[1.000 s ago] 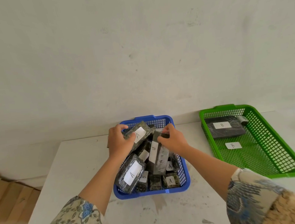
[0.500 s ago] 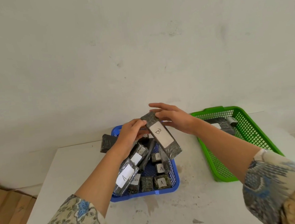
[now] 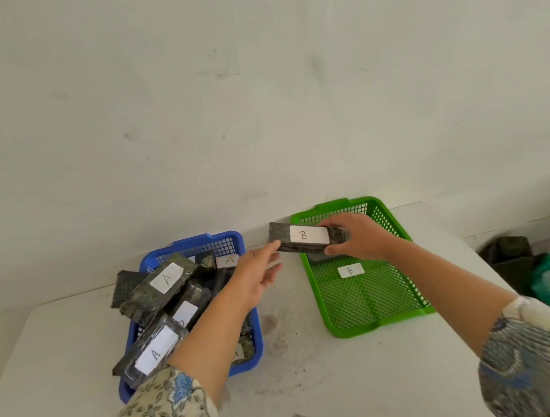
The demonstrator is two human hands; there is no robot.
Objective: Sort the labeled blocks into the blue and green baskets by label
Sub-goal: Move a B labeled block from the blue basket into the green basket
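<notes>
A dark block labelled B [image 3: 305, 237] hangs over the near-left corner of the green basket [image 3: 388, 321]. My right hand [image 3: 358, 238] grips its right end. My left hand [image 3: 259, 275] is open, fingertips just touching the block's left end. The green basket holds another dark block [image 3: 320, 257], mostly hidden under the held one, and a loose B label [image 3: 350, 271]. The blue basket [image 3: 252, 351] on the left is piled with several dark blocks, most showing A labels [image 3: 166, 277].
Both baskets sit on a white table [image 3: 314, 386] against a pale wall. A dark block [image 3: 125, 286] leans over the blue basket's left rim. Dark and teal bags [image 3: 535, 270] lie beyond the table's right edge.
The B block has moved right, from above the blue basket to over the green basket's corner, and turned level. My left hand has released it and opened; the view has shifted.
</notes>
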